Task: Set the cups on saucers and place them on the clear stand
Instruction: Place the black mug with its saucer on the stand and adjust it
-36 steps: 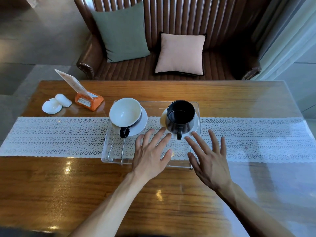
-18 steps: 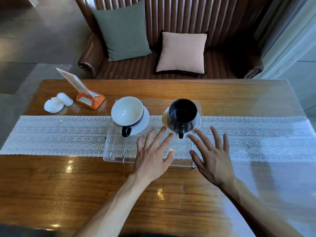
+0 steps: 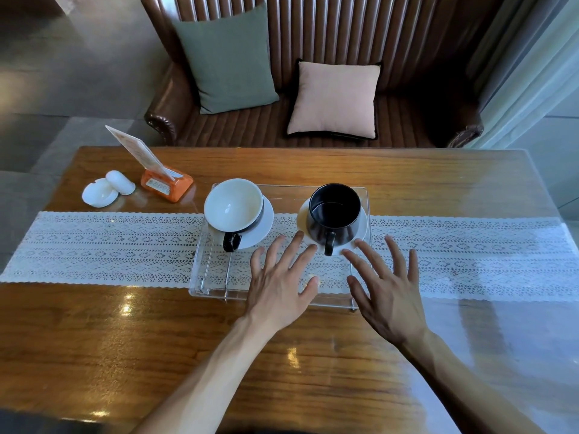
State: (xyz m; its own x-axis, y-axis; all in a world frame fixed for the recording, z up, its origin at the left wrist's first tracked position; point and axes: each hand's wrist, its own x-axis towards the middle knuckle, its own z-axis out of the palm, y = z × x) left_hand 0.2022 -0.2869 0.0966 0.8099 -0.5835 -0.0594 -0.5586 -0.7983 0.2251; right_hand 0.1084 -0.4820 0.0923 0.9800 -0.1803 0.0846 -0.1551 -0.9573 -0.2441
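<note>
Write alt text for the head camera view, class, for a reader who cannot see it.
Two cups on white saucers, a white-lined cup on the left and a black cup on the right, sit on a clear stand over a lace runner on a wooden table. The left hand and right hand hover open and empty before the black cup.

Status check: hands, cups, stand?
Left hand and right hand open, empty, hovering at the stand's near edge. White cup and black cup each on a saucer, on the stand. Nothing blocking.
</note>
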